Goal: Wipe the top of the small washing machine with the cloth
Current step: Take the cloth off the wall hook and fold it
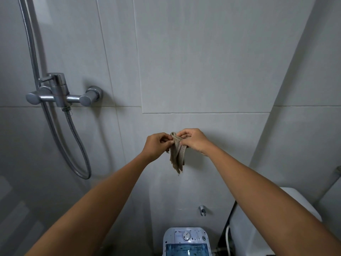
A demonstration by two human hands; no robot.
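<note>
A small beige-brown cloth [177, 156] hangs in front of the grey tiled wall, held up at arm's length. My left hand [156, 145] pinches its upper left edge and my right hand [193, 141] pinches its upper right edge, so the cloth droops in folds between and below them. Far below, at the bottom edge of the view, stands the small washing machine [186, 241], pale blue and white with a round dial and a translucent blue lid. Its top is speckled with dark bits. Neither hand is near it.
A chrome shower mixer [60, 93] with a hose [81, 154] is fixed to the wall at left. A white toilet tank [245, 228] stands right of the machine. A small wall tap [202, 210] sits just above the machine.
</note>
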